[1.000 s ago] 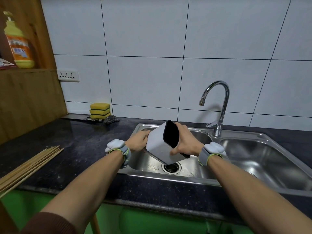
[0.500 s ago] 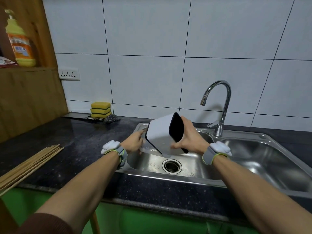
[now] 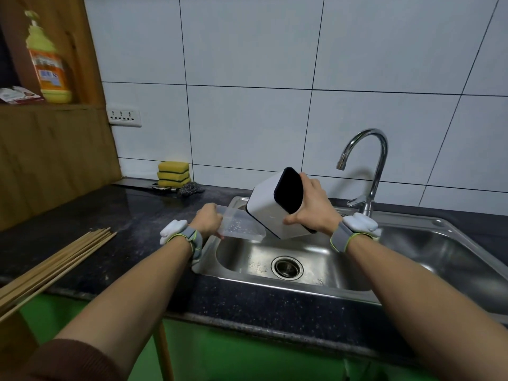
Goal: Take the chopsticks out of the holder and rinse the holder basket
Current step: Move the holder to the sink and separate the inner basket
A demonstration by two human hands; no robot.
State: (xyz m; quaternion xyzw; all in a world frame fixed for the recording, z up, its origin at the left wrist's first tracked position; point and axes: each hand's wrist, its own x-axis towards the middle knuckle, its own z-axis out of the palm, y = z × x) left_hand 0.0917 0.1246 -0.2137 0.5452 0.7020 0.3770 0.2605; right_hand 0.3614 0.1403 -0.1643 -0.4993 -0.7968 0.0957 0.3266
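A: Where do things stand?

B: The chopsticks (image 3: pixel 52 266) lie on the counter (image 3: pixel 115 224), so that part is done. Your right hand (image 3: pixel 310 207) grips the white holder (image 3: pixel 270 209), tilted over the sink (image 3: pixel 302 287); your left hand (image 3: pixel 208 219) pinches the clear basket (image 3: pixel 240 225) just beside the holder's lower end.

A: And next?

B: I'd judge you're at the rinse. Bring the basket under the faucet (image 3: pixel 365 160), which needs a free hand to turn on.
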